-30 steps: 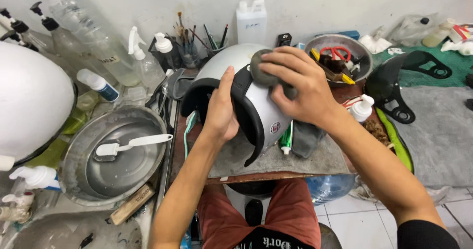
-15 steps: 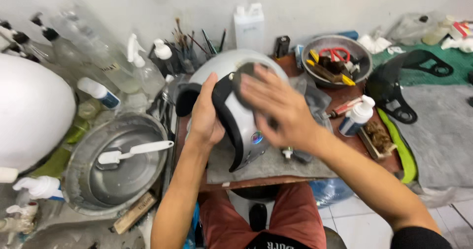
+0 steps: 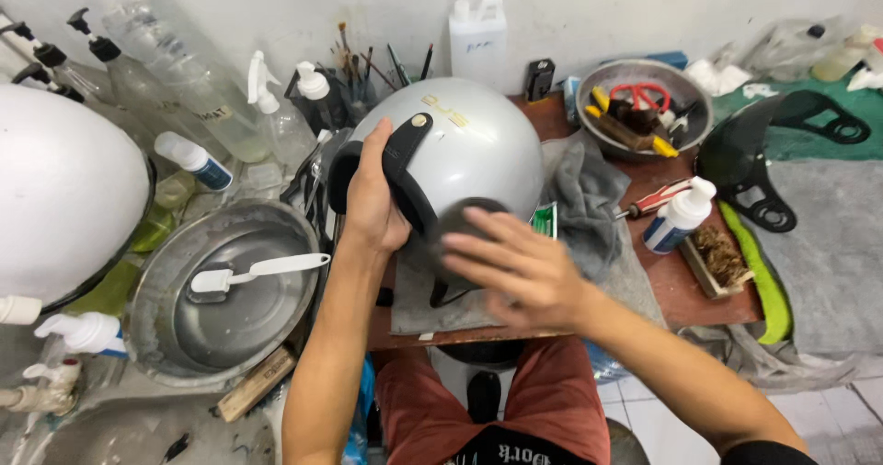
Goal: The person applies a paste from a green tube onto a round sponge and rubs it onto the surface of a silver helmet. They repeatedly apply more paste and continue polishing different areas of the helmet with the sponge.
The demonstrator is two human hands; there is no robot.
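Note:
A silver open-face helmet [image 3: 478,148] with black edge trim rests on a grey cloth [image 3: 589,198] on a small brown table. My left hand [image 3: 372,203] grips its left rim and trim, holding it steady. My right hand [image 3: 520,267] presses a round dark pad [image 3: 464,221] flat against the near side of the shell, fingers spread over it.
A metal basin [image 3: 161,313] with a white brush [image 3: 253,272] sits left, beside a white helmet [image 3: 55,189] and several spray bottles. A white pump bottle [image 3: 681,215], a screwdriver, a metal bowl of tools [image 3: 644,106] and a dark visor [image 3: 763,157] lie right.
My right hand has slid the pad from the top of the shell down to its near lower side. The helmet has turned a little; my left hand keeps its grip.

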